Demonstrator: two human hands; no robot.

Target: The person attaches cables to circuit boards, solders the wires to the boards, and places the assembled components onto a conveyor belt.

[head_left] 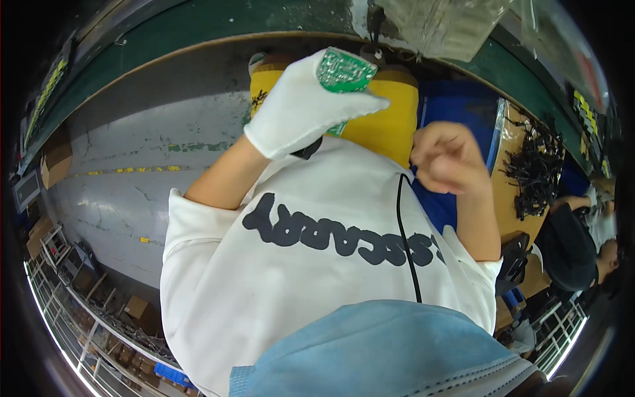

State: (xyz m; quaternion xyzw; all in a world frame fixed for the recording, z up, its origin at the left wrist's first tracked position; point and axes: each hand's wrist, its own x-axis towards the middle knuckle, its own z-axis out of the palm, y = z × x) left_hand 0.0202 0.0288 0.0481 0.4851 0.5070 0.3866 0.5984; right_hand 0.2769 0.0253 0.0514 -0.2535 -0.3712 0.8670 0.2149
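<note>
My left hand [294, 106], in a white glove, is closed on a green circuit board [346, 71] with silvery solder spots. It holds the board up in front of my body, with the thumb stretched out below it. Another bit of green [338, 129] shows under the glove; whether it belongs to a second board is hidden. My right hand [451, 157] is bare and apart from the board, raised beside a blue surface. Its fingers look bent but are smeared by motion, and nothing can be made out in them.
A green bench edge [198, 51] curves across the far side, with a clear plastic bag [443, 26] on it. Tangled black cables [536, 165] lie on a tan surface at right, near another person [572, 241]. Racks with boxes [99, 324] stand at lower left.
</note>
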